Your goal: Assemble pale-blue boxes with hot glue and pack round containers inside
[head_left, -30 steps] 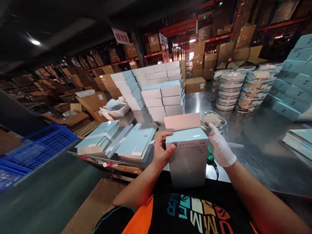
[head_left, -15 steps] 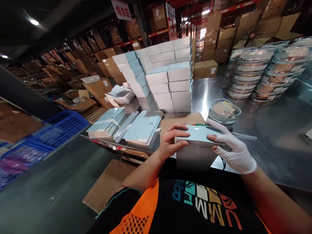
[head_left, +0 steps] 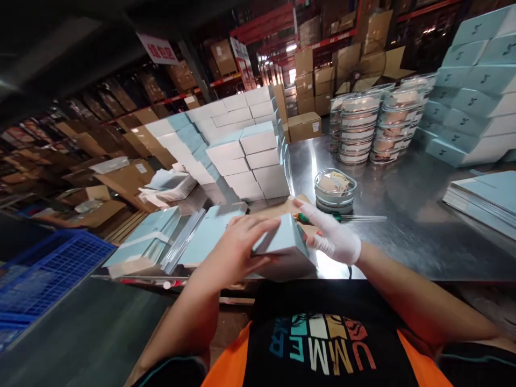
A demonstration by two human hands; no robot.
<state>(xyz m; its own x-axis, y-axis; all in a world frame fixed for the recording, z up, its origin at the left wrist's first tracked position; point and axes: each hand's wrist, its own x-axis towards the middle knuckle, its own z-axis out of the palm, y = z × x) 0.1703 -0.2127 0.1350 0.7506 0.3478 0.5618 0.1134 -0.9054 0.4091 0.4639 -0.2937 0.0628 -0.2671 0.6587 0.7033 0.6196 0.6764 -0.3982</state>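
Warehouse aisle, brown cartons [head_left: 308, 124] + racking at back; metal table [head_left: 411, 236] up front. Hanging white sign [head_left: 157, 49] w/ red Chinese chars, blurred. Person's shirt [head_left: 314, 301] print: letters U, M, M, E, R readable, coloured. Lt-blue boxes [head_left: 479, 94] stacked at R carry small black marks, too small to read; same for yellow label on the clear round container [head_left: 334, 201] near R hand.

Lt-blue-topped box [head_left: 282, 236] sits at the near table edge, in front of torso. L hand [head_left: 242, 239], bare, grips it from the left — fingers over top, thumb side low. R hand [head_left: 336, 239], white glove w/ bare fingertips, is spread, fingers apart, just right of box; contact can't be told. Green-handled tool [head_left: 335, 217] partly hidden behind R hand.

Vs 0.5 s ago: both hands held box ends then; now R hand is off its grip, L hand further over the top, box turned. View swung too — R stack back in frame.
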